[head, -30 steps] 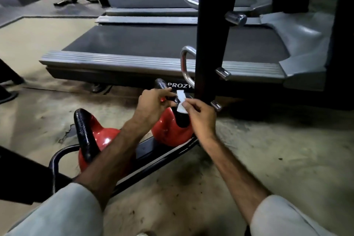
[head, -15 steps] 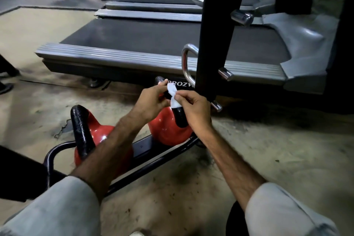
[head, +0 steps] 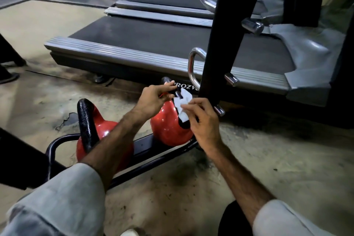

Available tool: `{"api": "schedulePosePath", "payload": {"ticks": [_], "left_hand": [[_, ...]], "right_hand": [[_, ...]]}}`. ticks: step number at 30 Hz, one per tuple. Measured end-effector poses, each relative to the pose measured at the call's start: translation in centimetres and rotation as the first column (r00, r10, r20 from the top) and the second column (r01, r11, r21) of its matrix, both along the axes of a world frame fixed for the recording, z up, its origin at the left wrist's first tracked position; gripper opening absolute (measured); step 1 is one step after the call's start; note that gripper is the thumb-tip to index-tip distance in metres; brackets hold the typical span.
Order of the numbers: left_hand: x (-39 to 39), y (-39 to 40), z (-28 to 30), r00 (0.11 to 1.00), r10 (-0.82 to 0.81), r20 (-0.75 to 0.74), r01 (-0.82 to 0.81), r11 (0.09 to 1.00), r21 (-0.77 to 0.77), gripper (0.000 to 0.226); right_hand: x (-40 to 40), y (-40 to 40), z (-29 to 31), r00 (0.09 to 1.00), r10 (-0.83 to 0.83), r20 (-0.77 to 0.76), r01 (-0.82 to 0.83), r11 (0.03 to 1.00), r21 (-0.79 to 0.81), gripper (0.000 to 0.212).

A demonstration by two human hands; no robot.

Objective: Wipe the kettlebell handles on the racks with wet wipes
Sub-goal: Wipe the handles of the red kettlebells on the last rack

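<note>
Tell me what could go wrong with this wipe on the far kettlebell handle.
The wet wipe is only pinched by the right hand and lies loosely on the handle, so it may slip off or bunch. The left hand grips the handle top, so that patch could go unwiped.

Two red kettlebells sit on a low black rack (head: pixel 162 156) made of tubing, which rests straight on the stained concrete floor (head: pixel 258 161); its rounded end curves up at the near left. The nearer kettlebell (head: pixel 104 134) sits toward that rounded end with its black handle upright, and the farther kettlebell (head: pixel 168 130) sits further along the rail, apart from the first. Also on the floor, just beyond the rack, stands a treadmill (head: pixel 153 44) with grey side rails, and a black upright post (head: pixel 216 44) rises beside the rack's far end.
</note>
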State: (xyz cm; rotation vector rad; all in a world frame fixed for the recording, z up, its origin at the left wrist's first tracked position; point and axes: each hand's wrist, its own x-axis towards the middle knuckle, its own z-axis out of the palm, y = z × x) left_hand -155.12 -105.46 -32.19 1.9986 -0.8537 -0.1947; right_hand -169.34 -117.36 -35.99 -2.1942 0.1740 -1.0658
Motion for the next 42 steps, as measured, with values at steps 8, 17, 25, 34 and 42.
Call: {"api": "schedulePosePath", "payload": {"ticks": [8, 17, 25, 34, 42], "left_hand": [[0.5, 0.0, -0.4, 1.0, -0.005, 0.012, 0.005, 1.0, 0.007, 0.033], [1.4, 0.1, -1.0, 0.999, -0.014, 0.044, 0.012, 0.999, 0.036, 0.042], [1.6, 0.3, -0.9, 0.998, -0.024, 0.051, 0.022, 0.999, 0.039, 0.041], [1.8, 0.8, -0.7, 0.999, -0.051, 0.02, 0.05, 0.998, 0.03, 0.045], [1.9, 0.7, -0.9, 0.998, -0.064, 0.022, 0.063, 0.997, 0.047, 0.047]], "right_hand": [[-2.7, -1.0, -2.0, 0.958, 0.094, -0.271, -0.221, 0.846, -0.485, 0.011], [1.2, 1.6, 2.0, 0.898, -0.19, -0.398, -0.324, 0.328, -0.888, 0.006], [4.1, 1.7, 5.2, 0.847, -0.335, -0.413, -0.437, 0.005, -0.899, 0.018], [1.6, -1.0, 4.4, 0.917, -0.092, -0.387, -0.391, -0.025, -0.92, 0.028], [2.2, -2.7, 2.9, 0.945, 0.066, -0.321, -0.328, 0.198, -0.924, 0.017]]}}
